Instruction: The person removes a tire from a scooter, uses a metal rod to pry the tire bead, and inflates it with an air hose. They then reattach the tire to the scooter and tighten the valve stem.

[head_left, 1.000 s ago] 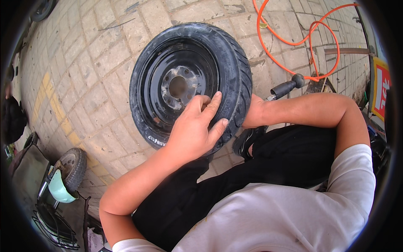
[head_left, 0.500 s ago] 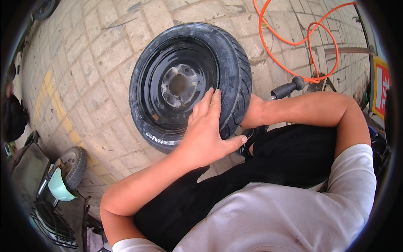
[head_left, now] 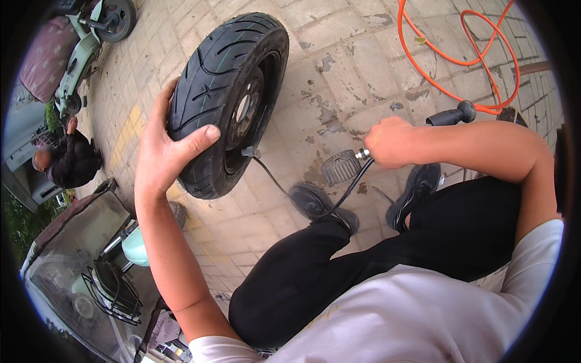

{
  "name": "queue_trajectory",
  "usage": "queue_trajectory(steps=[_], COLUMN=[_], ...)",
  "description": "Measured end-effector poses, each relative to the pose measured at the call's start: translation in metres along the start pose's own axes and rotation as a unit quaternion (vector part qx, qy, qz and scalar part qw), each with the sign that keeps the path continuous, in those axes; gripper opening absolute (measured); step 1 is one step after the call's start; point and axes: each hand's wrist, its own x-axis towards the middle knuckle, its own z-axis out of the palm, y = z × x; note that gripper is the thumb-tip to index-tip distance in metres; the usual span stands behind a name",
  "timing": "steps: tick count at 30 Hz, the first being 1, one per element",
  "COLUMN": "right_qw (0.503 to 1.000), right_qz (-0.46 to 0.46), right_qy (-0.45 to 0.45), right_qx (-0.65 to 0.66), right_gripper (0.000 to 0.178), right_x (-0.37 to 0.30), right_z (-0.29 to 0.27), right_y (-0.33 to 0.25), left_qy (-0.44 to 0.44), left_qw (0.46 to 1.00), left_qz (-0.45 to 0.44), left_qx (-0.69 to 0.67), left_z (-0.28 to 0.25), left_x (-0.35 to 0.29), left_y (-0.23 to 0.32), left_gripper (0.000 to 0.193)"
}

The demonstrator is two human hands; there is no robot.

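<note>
A scooter wheel [head_left: 227, 106] with a black tyre and dark rim stands tilted on the paving, its tread toward my left hand. My left hand [head_left: 166, 145] holds the tyre's near left side, thumb across the tread and fingers behind it. My right hand [head_left: 387, 142] is closed round a tyre inflator; its rubber-ribbed gauge [head_left: 341, 167] and metal fitting show beside the fist, while the grip is hidden. From there a thin black hose [head_left: 348, 196] loops past my shoe to a clip-on chuck [head_left: 249, 152] at the rim's valve area.
An orange air hose [head_left: 411, 42] coils at the far right, with a black handle-like piece [head_left: 449, 117] behind my right forearm. A parked scooter [head_left: 82, 54] and a crouching person [head_left: 72, 154] are at the left. A vehicle with a clear cover [head_left: 78, 260] stands nearer.
The wheel has been tipped up and turned, so its tread now faces left. My left hand moved from the rim face to the tread; my right hand moved away rightward, showing the inflator.
</note>
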Motion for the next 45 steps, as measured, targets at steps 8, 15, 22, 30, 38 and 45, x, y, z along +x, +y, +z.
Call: queue_trajectory(steps=[8,15,22,30,38,45], right_qw=[0.994,0.994,0.998,0.992,0.986,0.974], right_qz=[0.077,0.026,0.033,0.068,0.107,0.127], right_qy=[0.052,0.086,0.05,0.104,0.112,0.176], right_qx=[0.059,0.067,0.033,0.038,0.069,0.059], right_gripper=[0.022,0.023,0.031,0.031,0.027,0.024], right_x=[-0.02,-0.011,-0.005,-0.019,-0.025,-0.042], right_z=[0.028,0.03,0.009,0.02,0.032,0.01], right_y=[0.05,0.051,0.034,0.057,0.072,0.055], left_qy=[0.01,0.011,0.098,0.028,0.078,0.085], left_qw=[0.996,0.997,0.975,0.969,0.931,0.909], left_qz=[-0.086,-0.076,-0.066,0.034,0.014,0.115], left_qx=[-0.022,-0.003,0.187,0.244,0.356,0.392], left_z=[-0.039,-0.053,-0.053,-0.099,-0.04,-0.037], left_x=[0.062,0.06,0.033,-0.012,0.039,0.085], left_y=[-0.013,-0.046,-0.042,0.088,0.114,0.068], left_gripper=[0.083,0.086,0.096,0.094,0.088,0.089])
